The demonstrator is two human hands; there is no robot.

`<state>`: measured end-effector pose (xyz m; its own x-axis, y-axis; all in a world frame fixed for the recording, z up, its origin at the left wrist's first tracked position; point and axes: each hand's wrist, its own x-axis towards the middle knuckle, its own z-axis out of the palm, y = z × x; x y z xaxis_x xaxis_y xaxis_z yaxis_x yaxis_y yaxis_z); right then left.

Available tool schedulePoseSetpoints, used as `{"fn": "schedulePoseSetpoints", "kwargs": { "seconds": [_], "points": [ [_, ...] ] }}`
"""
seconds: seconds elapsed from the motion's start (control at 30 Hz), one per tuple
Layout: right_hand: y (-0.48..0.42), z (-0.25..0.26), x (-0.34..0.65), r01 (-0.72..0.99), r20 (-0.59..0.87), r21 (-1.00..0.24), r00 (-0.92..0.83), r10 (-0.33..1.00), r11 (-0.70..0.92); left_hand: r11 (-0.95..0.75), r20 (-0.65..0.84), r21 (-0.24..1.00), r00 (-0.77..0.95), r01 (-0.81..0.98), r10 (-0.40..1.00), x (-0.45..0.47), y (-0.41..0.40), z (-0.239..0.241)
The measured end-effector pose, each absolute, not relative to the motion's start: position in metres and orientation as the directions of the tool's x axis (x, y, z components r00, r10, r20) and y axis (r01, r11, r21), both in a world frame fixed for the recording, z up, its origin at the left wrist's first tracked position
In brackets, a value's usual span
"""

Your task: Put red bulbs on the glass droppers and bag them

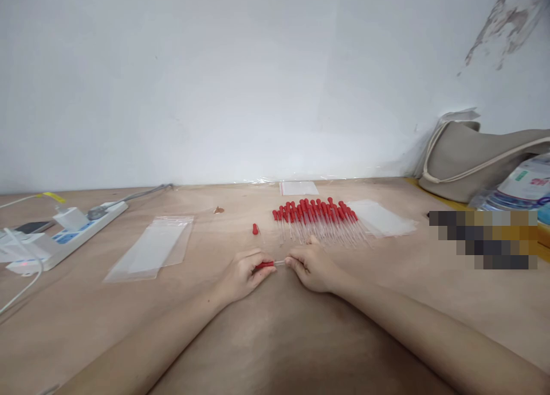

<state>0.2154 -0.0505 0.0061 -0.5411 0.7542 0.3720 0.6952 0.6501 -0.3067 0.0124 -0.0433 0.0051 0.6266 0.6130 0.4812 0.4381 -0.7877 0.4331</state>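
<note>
My left hand (243, 273) pinches the red rubber bulb (265, 265) of a dropper. My right hand (313, 266) pinches the clear glass tube (279, 262) of the same dropper; the two hands meet over the wooden table (275, 337). Just beyond my right hand lies a row of several assembled droppers with red bulbs (315, 216). One loose dropper with a red bulb (255, 229) lies apart, to the left of the row.
Clear plastic bags lie at the left (154, 247), at the right of the row (380, 217) and by the wall (298, 187). A white power strip with chargers (64, 234) sits far left. A grey tote bag (476, 157) and packets lie far right.
</note>
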Motion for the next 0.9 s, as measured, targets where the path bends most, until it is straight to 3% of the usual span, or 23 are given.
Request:
{"fn": "schedulePoseSetpoints", "kwargs": {
  "seconds": [0.23, 0.43, 0.53, 0.73, 0.9],
  "points": [
    [-0.052, 0.015, 0.21, 0.699, 0.182, -0.494, -0.5, 0.847, 0.518, -0.798, 0.492, 0.41, 0.629, 0.442, 0.602, 0.014, -0.041, 0.006],
    [-0.054, 0.026, 0.215, 0.701, 0.232, -0.375, -0.563, 0.794, 0.606, -0.796, 0.522, 0.364, 0.602, 0.483, 0.604, 0.01, -0.036, 0.005],
    [-0.053, 0.032, 0.221, 0.664, 0.258, -0.411, -0.573, 0.778, 0.625, -0.761, 0.561, 0.348, 0.529, 0.548, 0.638, 0.003, -0.029, 0.007],
    [-0.021, 0.043, 0.232, 0.67, 0.087, -0.705, -0.244, 0.966, 0.233, -0.606, 0.557, 0.343, 0.364, 0.718, 0.747, -0.012, -0.004, 0.002],
    [0.017, 0.046, 0.216, 0.69, 0.097, -0.717, -0.04, 0.994, 0.097, -0.573, 0.454, 0.316, 0.41, 0.756, 0.791, -0.014, 0.004, -0.005]
  ]
}}
